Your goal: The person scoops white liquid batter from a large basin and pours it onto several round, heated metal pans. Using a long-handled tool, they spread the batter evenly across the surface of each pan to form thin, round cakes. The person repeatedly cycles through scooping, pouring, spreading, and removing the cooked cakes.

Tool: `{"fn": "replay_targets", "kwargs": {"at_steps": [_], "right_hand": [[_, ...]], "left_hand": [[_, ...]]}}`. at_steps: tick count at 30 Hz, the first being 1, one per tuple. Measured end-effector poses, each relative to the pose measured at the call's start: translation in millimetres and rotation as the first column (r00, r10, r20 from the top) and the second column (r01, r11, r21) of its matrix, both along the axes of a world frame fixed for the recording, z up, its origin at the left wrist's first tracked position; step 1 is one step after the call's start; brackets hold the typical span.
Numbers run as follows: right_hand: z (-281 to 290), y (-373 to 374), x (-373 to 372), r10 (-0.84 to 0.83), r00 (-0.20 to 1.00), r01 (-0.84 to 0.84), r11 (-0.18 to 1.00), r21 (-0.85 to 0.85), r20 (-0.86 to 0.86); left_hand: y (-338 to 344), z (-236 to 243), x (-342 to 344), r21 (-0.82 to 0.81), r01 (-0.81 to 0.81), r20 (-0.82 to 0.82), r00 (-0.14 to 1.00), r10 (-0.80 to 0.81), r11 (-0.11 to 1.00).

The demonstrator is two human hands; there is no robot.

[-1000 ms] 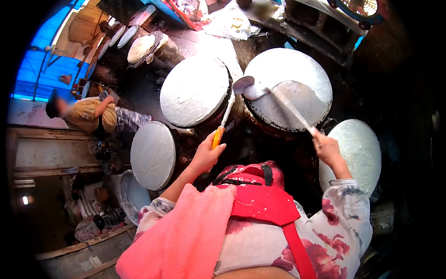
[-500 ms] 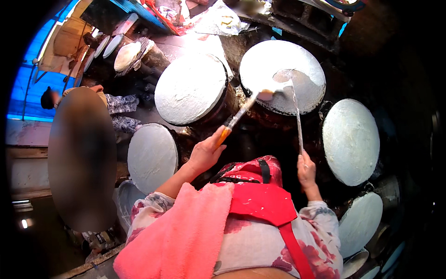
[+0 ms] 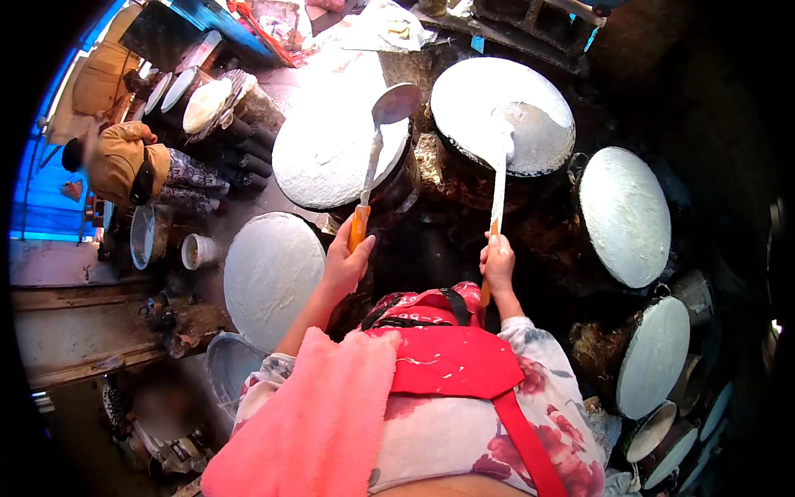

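My left hand is closed round the orange handle of a long ladle. The bowl of that ladle hangs over the far edge of a round pan topped with a white layer. In my right hand is a long-handled tool coated in white, its orange handle running down through my fist. Its white-smeared head reaches the far right round pan, beside a greyish, thinner patch in the white layer. The exact shape of that head cannot be made out.
More round white-topped pans stand at my left, my right and lower right. A bucket and a large tub are on the left. Farther left, a person in a tan jacket stands near stacked round trays.
The ladle in my left hand has swung left and up, from the far right pan to over the far left one. My right hand has moved left, with its tool's head still at the far right pan.
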State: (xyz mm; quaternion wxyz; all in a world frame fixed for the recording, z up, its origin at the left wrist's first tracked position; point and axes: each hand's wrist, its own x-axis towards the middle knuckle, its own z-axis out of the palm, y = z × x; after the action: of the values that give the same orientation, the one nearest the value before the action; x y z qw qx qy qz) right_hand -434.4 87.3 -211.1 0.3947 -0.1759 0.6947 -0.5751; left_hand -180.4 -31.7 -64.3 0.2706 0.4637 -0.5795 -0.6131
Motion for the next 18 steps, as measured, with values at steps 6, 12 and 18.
{"fn": "replay_targets", "kwargs": {"at_steps": [6,12,18], "right_hand": [[-45,-52,13,0.155,0.717,-0.114,0.988,0.105,-0.680],[-41,6,-14,-0.004,0.936,0.020,0.999,0.043,-0.351],[-47,18,-38,0.149,0.804,-0.055,0.983,0.178,-0.576]], "left_hand": [[1,-4,5,0.069,0.035,-0.091,0.995,-0.029,0.997],[-2,0,13,0.075,0.047,-0.080,0.996,-0.041,0.996],[-6,-2,-6,0.124,0.097,-0.096,0.992,-0.086,0.987]]}}
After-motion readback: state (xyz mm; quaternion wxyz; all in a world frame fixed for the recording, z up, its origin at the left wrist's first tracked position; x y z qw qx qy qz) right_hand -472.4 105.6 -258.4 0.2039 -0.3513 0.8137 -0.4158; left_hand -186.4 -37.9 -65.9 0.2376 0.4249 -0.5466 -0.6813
